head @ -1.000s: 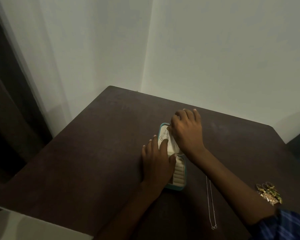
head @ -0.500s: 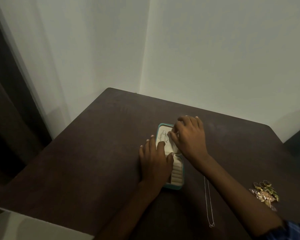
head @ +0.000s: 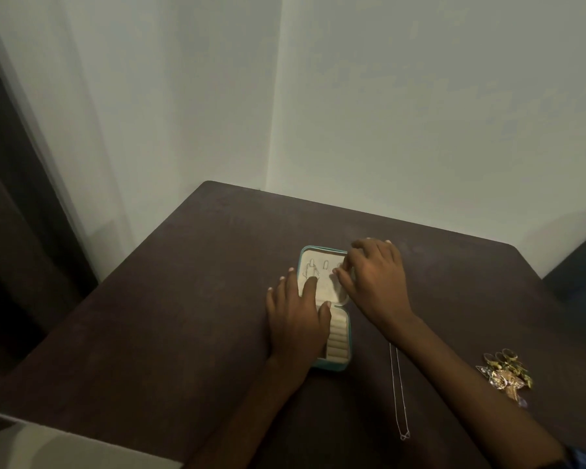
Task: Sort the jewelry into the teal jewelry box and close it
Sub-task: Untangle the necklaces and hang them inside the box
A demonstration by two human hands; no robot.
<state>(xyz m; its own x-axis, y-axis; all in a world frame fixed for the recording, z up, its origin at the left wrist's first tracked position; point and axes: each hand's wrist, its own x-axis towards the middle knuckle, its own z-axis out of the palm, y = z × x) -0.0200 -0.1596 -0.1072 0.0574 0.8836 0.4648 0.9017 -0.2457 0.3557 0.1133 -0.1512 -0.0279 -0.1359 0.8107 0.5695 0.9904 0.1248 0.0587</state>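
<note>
The teal jewelry box [head: 332, 366] lies open on the dark table, cream inside, with ring rolls in the near half and a padded flap in the far half. My left hand [head: 296, 319] rests flat on the box's left side, fingers spread, index finger pressing the flap near a thin chain. My right hand [head: 374, 275] hovers over the flap's right edge, thumb and fingertips pinched at a small hook there; what they pinch is too small to tell. A thin silver necklace [head: 399, 397] lies on the table right of the box. A heap of gold jewelry [head: 503, 372] sits at the right.
The dark wooden table [head: 183, 299] stands in a corner of pale walls. A dark curtain [head: 11, 231] hangs at the left. A pale box edge [head: 65, 445] shows at the lower left. A dark seat [head: 579, 265] is beyond the table's right edge.
My right hand has shifted slightly right and back over the flap, uncovering more of the cream pad. My left hand stays pressed on the box.
</note>
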